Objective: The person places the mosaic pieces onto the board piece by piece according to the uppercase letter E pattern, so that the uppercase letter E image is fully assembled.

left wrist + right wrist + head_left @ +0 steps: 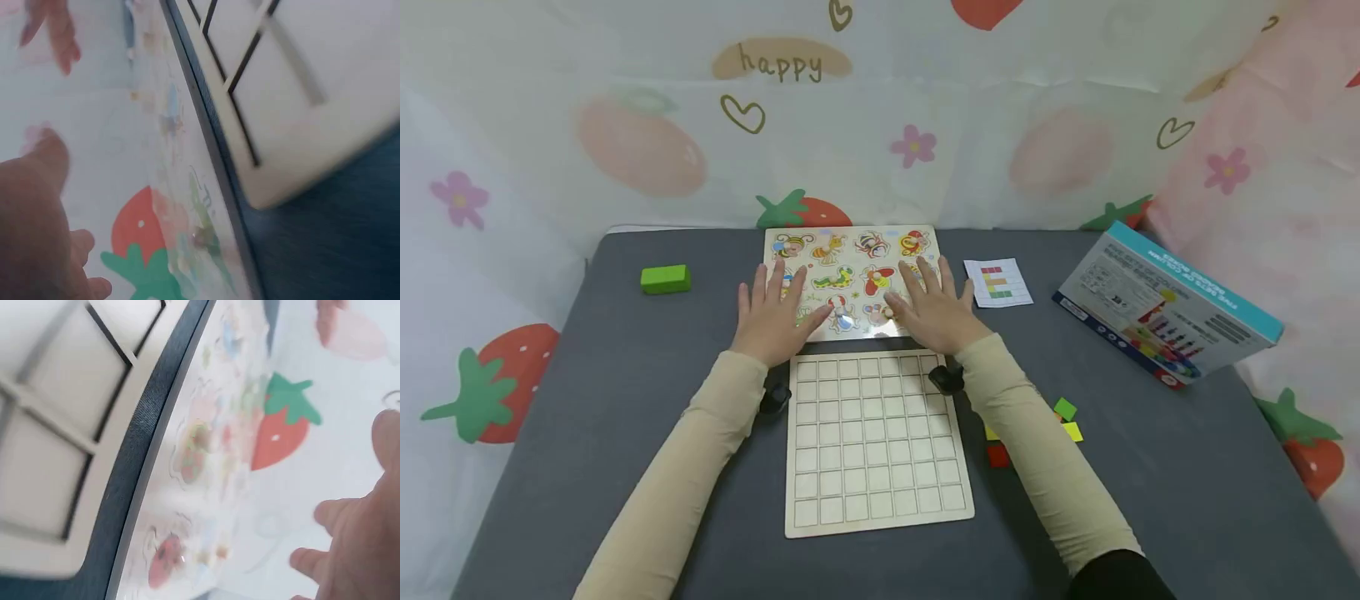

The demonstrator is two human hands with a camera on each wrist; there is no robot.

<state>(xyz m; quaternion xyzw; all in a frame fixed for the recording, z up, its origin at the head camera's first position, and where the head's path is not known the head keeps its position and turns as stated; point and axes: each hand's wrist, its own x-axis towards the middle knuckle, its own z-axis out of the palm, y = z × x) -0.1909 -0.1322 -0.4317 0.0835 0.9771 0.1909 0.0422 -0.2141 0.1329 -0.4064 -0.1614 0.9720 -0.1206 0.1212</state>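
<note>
Both hands are over a glossy picture board printed with cartoon insects. My left hand, fingers spread, covers its left side, and my right hand, spread the same way, overlaps its right side. Neither hand grips anything. Just below them lies a pale wooden grid board with square cells, under the wrists' inner sides. In the left wrist view the left hand shows with its fingers extended beside the picture board. The right wrist view has the right hand at the lower right, fingers apart.
A green block sits at the back left. Right of the picture board is a small pattern card, then a toy box with a blue side. Small coloured squares lie around the right forearm, some partly hidden by it. A printed curtain hangs behind the table.
</note>
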